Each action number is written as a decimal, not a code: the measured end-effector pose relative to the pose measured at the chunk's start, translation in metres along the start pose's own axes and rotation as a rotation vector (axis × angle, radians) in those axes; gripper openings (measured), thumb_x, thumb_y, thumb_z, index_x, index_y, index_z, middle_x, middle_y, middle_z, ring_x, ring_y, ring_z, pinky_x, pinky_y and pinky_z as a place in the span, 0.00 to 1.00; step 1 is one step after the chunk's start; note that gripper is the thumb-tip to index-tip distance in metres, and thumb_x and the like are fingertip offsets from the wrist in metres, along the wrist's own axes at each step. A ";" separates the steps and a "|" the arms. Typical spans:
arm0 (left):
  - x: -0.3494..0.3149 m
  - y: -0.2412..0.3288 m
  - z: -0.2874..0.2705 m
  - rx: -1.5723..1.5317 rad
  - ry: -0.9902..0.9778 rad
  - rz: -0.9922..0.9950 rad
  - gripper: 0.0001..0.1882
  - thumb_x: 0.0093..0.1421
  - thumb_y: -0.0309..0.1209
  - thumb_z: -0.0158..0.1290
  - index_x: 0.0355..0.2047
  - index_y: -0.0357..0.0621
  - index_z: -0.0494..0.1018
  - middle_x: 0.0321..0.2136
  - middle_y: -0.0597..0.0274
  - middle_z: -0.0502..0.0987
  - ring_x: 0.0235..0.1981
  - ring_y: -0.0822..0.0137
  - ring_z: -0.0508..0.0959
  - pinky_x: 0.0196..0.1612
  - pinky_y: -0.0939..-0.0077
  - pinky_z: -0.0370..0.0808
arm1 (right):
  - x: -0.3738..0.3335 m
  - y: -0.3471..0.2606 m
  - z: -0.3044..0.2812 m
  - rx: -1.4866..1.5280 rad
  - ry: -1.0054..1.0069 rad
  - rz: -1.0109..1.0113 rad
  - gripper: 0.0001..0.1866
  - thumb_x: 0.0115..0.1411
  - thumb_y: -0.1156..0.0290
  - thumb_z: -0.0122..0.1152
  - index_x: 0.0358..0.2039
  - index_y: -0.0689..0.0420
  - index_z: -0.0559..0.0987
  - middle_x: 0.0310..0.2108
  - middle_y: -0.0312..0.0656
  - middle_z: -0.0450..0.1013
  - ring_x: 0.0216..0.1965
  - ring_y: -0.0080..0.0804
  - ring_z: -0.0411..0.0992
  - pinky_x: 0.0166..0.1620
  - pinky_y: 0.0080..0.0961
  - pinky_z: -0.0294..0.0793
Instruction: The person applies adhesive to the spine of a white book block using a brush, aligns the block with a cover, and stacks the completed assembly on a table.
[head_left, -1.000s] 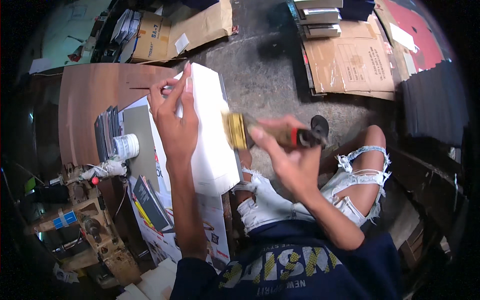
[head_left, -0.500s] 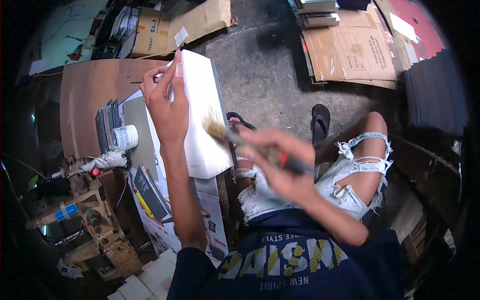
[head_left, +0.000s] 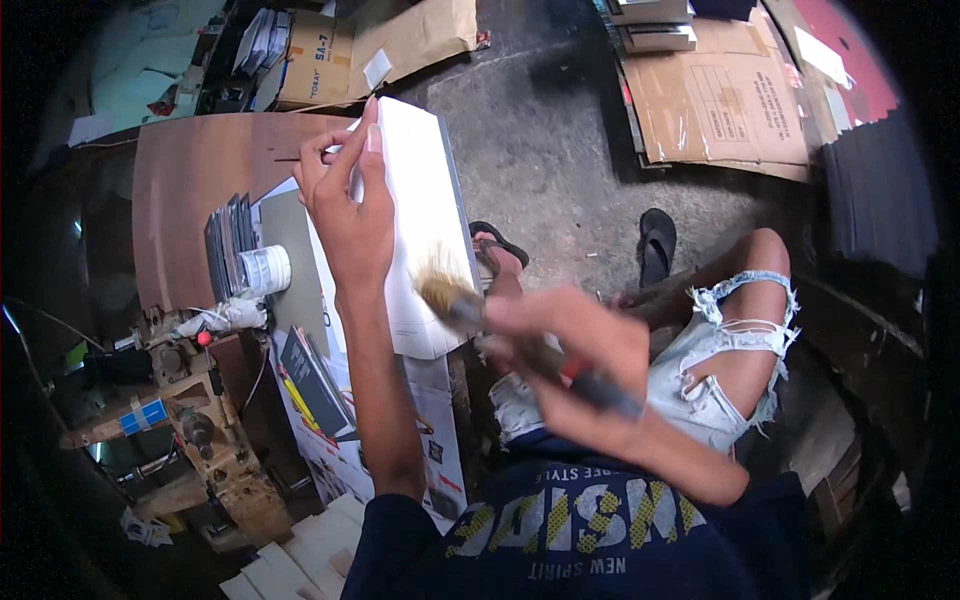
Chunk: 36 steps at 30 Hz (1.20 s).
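A white-paged book (head_left: pixel 425 190) with a dark cover edge along its right side lies on the work table. My left hand (head_left: pixel 350 205) grips the book's far left part, its thumb stretched along the white page and the other fingers partly curled. My right hand (head_left: pixel 580 345), blurred by motion, is closed round the handle of a paintbrush (head_left: pixel 450 298). The brush's pale bristles touch the lower right of the page. Left of my left wrist lies a grey board (head_left: pixel 292 235), partly covered by white sheets.
Dark thin books (head_left: pixel 228 245) stand beside a white tub (head_left: pixel 265 270) on the brown table (head_left: pixel 180 200). A worn machine (head_left: pixel 205 430) is at left. Cardboard (head_left: pixel 720 110) lies at the far right, near a dark stack (head_left: pixel 880 195). White blocks (head_left: pixel 290 560) sit at the lower left.
My right hand has moved the brush slightly nearer along the page. The whole view has shifted a little to the right, while my left hand stays at the same place on the book.
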<state>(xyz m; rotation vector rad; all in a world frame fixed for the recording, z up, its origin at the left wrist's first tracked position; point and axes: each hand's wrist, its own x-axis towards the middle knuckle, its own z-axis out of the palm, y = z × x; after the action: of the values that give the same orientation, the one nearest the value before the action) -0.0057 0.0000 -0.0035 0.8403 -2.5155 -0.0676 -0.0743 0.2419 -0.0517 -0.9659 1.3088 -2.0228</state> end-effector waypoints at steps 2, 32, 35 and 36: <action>-0.002 0.000 -0.003 -0.014 0.003 -0.012 0.18 0.67 0.33 0.52 0.56 0.60 0.78 0.40 0.59 0.71 0.46 0.62 0.67 0.57 0.65 0.62 | -0.016 -0.007 0.007 0.009 0.004 -0.044 0.18 0.47 0.87 0.70 0.41 0.66 0.82 0.36 0.49 0.80 0.38 0.39 0.81 0.42 0.28 0.79; -0.006 0.005 -0.008 0.027 -0.046 -0.089 0.16 0.67 0.30 0.51 0.53 0.46 0.79 0.44 0.59 0.71 0.49 0.64 0.69 0.48 0.72 0.69 | 0.061 0.029 -0.022 0.037 0.192 0.018 0.13 0.54 0.79 0.72 0.42 0.60 0.85 0.33 0.44 0.82 0.34 0.25 0.79 0.40 0.21 0.77; 0.001 0.013 -0.007 -0.006 -0.073 -0.086 0.17 0.67 0.30 0.51 0.55 0.49 0.79 0.45 0.60 0.70 0.48 0.66 0.69 0.47 0.75 0.69 | 0.103 0.041 -0.017 0.022 0.377 -0.086 0.12 0.55 0.77 0.71 0.41 0.61 0.84 0.34 0.43 0.82 0.34 0.25 0.79 0.38 0.20 0.77; 0.002 0.011 -0.008 -0.014 -0.083 -0.101 0.17 0.67 0.30 0.51 0.55 0.50 0.79 0.45 0.61 0.69 0.48 0.66 0.69 0.46 0.75 0.70 | 0.105 0.047 -0.007 0.026 0.266 -0.092 0.12 0.55 0.77 0.71 0.41 0.61 0.84 0.34 0.42 0.82 0.34 0.25 0.78 0.37 0.21 0.76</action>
<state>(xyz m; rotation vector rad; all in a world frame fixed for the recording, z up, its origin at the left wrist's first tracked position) -0.0095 0.0090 0.0061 0.9771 -2.5444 -0.1568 -0.1406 0.1486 -0.0679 -0.7777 1.3903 -2.2954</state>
